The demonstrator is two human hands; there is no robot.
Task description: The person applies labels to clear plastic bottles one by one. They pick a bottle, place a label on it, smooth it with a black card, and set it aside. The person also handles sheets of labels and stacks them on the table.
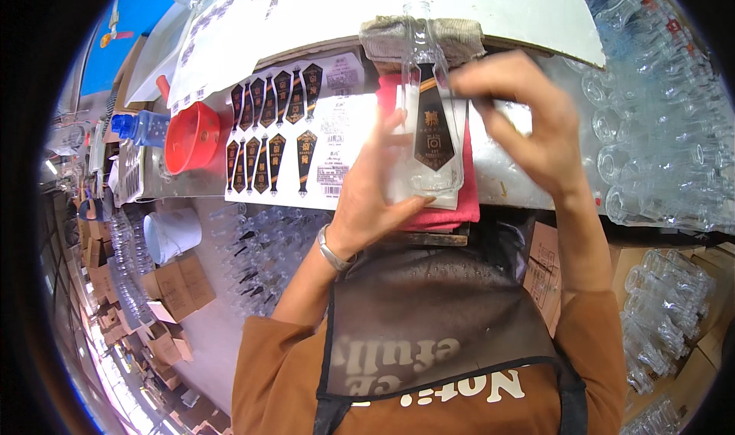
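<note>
A clear glass bottle [452, 156] lies on its back with its neck pointing away from me. On its face sits a black tie-shaped label [434, 129] with an orange stripe. My left hand [367, 194] is closed around the bottle's left side, its thumb at the base. Over the bottle's right shoulder hovers my right hand [528, 110], fingers bent and blurred by motion. Something dark shows beneath its fingers, too smeared to name. Under the bottle are a red cloth [468, 194] and white pad; a rolled beige cloth [459, 39] supports the neck.
A sheet of black tie-shaped labels [295, 182] lies to the left, one place on it bare. Beyond it stand a red plastic bowl [214, 125] and a blue-capped bottle [153, 129]. Many clear glass bottles [651, 129] crowd the right side. More bottles [260, 244] stand below the table.
</note>
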